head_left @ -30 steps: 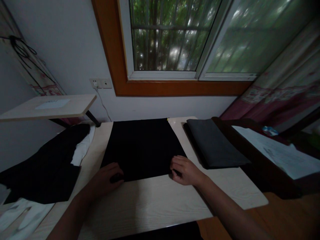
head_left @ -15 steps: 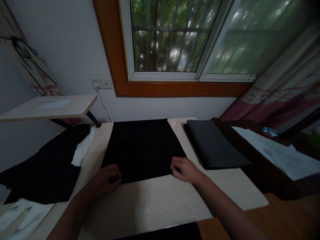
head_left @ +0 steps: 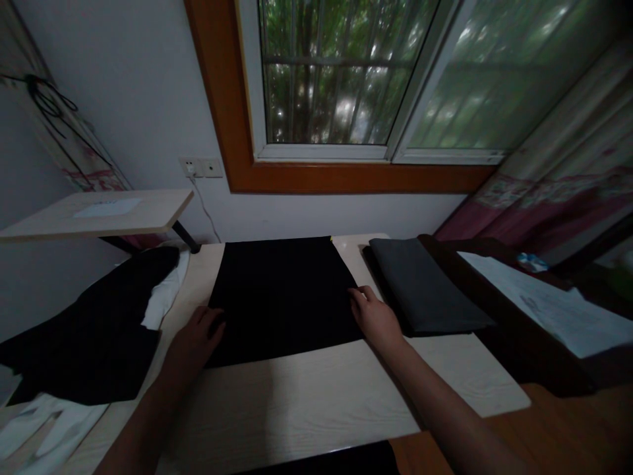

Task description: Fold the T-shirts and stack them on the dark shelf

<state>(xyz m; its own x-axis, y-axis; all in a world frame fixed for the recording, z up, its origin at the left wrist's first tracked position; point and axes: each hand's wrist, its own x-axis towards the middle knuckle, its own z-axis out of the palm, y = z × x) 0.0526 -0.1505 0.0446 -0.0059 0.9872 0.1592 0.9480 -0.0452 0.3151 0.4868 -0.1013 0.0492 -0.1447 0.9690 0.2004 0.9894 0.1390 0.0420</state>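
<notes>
A piece of black cloth [head_left: 281, 300], laid out flat in a rough rectangle, lies on the pale wood-grain table [head_left: 316, 402]. At its left edge rests my left hand [head_left: 192, 340], fingers bent and thumb apart from them, the fingertips touching the fabric. My right hand [head_left: 378, 321] lies along the right edge, its loosely spread fingertips on the cloth border. Neither hand shows a clear grip on the fabric. A small yellow mark [head_left: 331, 239] shows at the cloth's far right corner.
A folded dark grey cloth [head_left: 425, 284] lies to the right, and a white sheet [head_left: 544, 300] beyond it. Black garments [head_left: 99, 330] and white fabric [head_left: 161, 300] lie on the left, near a raised shelf [head_left: 168, 204]. A window and wall stand behind the table.
Both hands have moved from the cloth's near corners outward and away from me, along its side edges. The near right corner now lies flatter and further right.
</notes>
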